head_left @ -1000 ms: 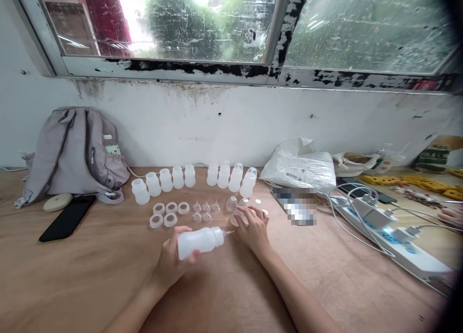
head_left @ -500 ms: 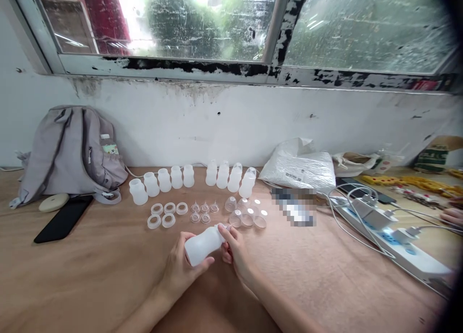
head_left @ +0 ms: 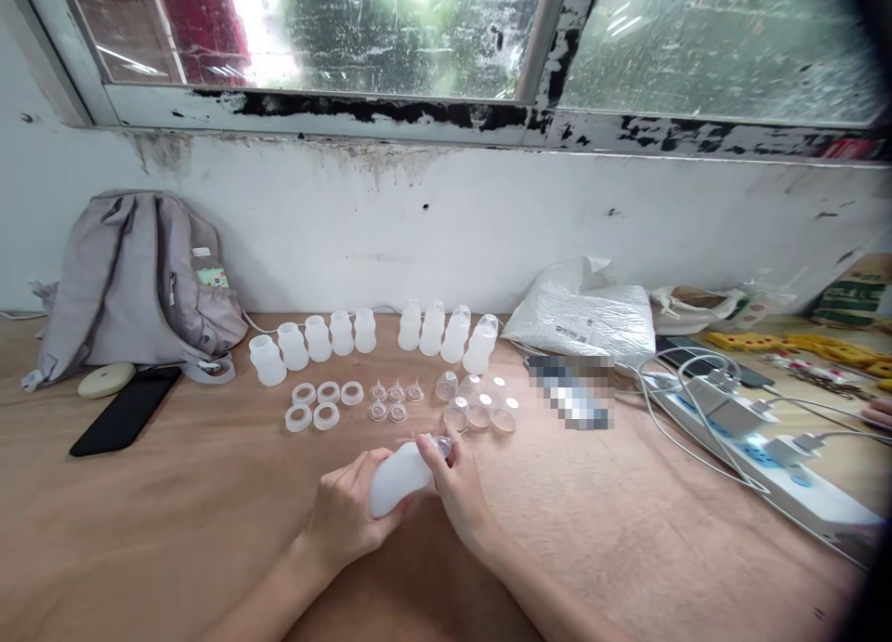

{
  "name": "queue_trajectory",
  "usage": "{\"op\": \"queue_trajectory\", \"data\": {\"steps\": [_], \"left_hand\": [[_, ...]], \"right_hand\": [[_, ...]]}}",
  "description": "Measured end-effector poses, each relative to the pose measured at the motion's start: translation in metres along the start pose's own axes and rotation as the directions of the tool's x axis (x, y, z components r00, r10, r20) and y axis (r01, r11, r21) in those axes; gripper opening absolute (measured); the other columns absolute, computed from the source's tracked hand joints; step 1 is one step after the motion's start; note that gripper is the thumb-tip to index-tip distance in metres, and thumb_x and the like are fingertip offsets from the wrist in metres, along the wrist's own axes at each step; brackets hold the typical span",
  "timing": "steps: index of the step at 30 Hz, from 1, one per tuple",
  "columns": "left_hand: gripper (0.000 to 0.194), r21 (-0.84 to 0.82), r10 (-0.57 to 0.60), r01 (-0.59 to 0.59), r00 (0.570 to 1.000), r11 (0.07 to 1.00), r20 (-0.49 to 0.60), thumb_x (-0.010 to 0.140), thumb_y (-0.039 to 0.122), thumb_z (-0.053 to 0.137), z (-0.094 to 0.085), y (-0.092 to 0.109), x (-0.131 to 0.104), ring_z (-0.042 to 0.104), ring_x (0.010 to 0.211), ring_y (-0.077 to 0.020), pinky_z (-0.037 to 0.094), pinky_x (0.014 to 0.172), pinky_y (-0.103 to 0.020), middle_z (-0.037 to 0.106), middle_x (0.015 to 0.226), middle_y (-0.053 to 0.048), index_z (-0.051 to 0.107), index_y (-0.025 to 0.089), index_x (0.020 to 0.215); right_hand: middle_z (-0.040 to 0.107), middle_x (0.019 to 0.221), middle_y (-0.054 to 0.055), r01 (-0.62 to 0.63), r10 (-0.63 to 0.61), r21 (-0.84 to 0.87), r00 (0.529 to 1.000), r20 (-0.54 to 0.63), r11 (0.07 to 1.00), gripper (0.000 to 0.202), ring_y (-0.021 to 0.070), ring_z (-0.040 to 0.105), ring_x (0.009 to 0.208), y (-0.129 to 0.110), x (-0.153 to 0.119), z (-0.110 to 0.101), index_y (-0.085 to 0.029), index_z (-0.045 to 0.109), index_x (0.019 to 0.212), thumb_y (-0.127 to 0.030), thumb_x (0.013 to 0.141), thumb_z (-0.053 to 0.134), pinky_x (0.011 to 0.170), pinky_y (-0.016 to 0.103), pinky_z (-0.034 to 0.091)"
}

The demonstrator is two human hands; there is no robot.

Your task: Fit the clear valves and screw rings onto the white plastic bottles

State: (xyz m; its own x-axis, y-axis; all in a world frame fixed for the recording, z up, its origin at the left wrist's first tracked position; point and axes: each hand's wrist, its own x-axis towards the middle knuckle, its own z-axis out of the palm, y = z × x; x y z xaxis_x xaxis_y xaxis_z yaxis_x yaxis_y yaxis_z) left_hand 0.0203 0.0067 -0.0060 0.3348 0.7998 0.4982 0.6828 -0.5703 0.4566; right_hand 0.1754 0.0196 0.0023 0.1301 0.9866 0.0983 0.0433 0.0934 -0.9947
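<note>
A frosted white bottle (head_left: 399, 479) is tilted in front of me, its top to the right. My left hand (head_left: 352, 507) is wrapped round its body. At the top end, my right hand (head_left: 456, 484) grips a clear cap (head_left: 441, 445), which it partly hides. Beyond the hands lie several white rings (head_left: 326, 415), several clear nipples (head_left: 397, 412) and several clear domed caps (head_left: 478, 416). Farther back stand several open bottles (head_left: 319, 338) on the left and several capped bottles (head_left: 455, 335) on the right.
On the left are a grey backpack (head_left: 139, 280), a black phone (head_left: 125, 412) and a round beige object (head_left: 106, 380). To the right are a white plastic package (head_left: 582, 312), a power strip (head_left: 787, 465) with cables, and part of another person's hand (head_left: 879, 413).
The bottle has turned a little and shifted slightly right between my hands. My left hand has closed further round it, and the clear cap at its top shows more now.
</note>
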Motion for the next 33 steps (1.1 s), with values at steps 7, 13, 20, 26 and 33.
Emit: {"op": "queue_trajectory", "data": {"steps": [7, 13, 20, 26, 33], "left_hand": [[0.026, -0.440, -0.204, 0.343, 0.921, 0.830, 0.333, 0.064, 0.032, 0.059, -0.020, 0.020, 0.010, 0.051, 0.055, -0.0115, 0.041, 0.051, -0.021, 0.058, 0.066, 0.002, 0.055, 0.020, 0.087], [0.050, -0.593, -0.168, 0.805, 0.589, 0.029, 0.791, 0.070, 0.055, 0.037, -0.006, 0.016, 0.001, 0.031, 0.032, -0.0051, 0.016, 0.030, -0.018, 0.051, 0.051, -0.001, 0.058, 0.010, 0.078], [0.053, -0.639, -0.162, 0.726, 0.619, -0.254, 0.768, 0.068, 0.058, 0.035, -0.018, 0.003, 0.005, 0.027, 0.028, -0.0029, 0.010, 0.030, -0.018, 0.049, 0.048, -0.002, 0.059, 0.011, 0.076], [0.048, -0.668, -0.330, 0.740, 0.615, -0.072, 0.717, 0.076, 0.054, 0.036, -0.020, 0.006, 0.008, 0.035, 0.035, -0.0050, 0.017, 0.031, -0.016, 0.055, 0.051, -0.003, 0.058, 0.011, 0.082], [0.055, -0.608, -0.450, 0.698, 0.713, 0.377, 0.539, 0.079, 0.058, 0.027, -0.002, 0.009, 0.007, 0.032, 0.030, -0.0057, 0.019, 0.028, -0.018, 0.051, 0.048, 0.000, 0.054, 0.011, 0.070]], "right_hand": [[0.050, 0.056, -0.002, -0.038, 0.038, 0.080, 0.999, 0.002, 0.996, 0.027, 0.0110, 0.045, 0.050, -0.008, -0.005, -0.001, -0.019, 0.047, 0.065, -0.043, 0.073, 0.053, 0.044, 0.021, 0.035], [0.043, 0.052, -0.004, 0.101, -0.115, 0.108, 0.985, 0.126, 0.989, 0.029, 0.0098, 0.040, 0.045, -0.014, -0.010, -0.007, -0.020, 0.045, 0.065, -0.047, 0.073, 0.051, 0.042, 0.021, 0.032], [0.045, 0.067, -0.004, 0.061, -0.079, 0.148, 0.990, 0.119, 0.987, 0.032, 0.0076, 0.039, 0.047, -0.003, 0.016, -0.019, -0.025, 0.046, 0.095, -0.039, 0.069, 0.060, 0.039, 0.019, 0.030], [0.042, 0.060, -0.005, -0.103, 0.022, 0.318, 0.969, 0.248, 0.942, 0.022, 0.0044, 0.035, 0.042, 0.001, 0.024, -0.023, -0.018, 0.051, 0.075, -0.040, 0.076, 0.052, 0.039, 0.018, 0.029], [0.048, 0.059, -0.005, -0.234, 0.131, 0.372, 0.950, 0.283, 0.898, 0.024, 0.0043, 0.037, 0.040, 0.005, 0.024, -0.021, -0.018, 0.050, 0.074, -0.040, 0.071, 0.059, 0.038, 0.018, 0.032]]}}
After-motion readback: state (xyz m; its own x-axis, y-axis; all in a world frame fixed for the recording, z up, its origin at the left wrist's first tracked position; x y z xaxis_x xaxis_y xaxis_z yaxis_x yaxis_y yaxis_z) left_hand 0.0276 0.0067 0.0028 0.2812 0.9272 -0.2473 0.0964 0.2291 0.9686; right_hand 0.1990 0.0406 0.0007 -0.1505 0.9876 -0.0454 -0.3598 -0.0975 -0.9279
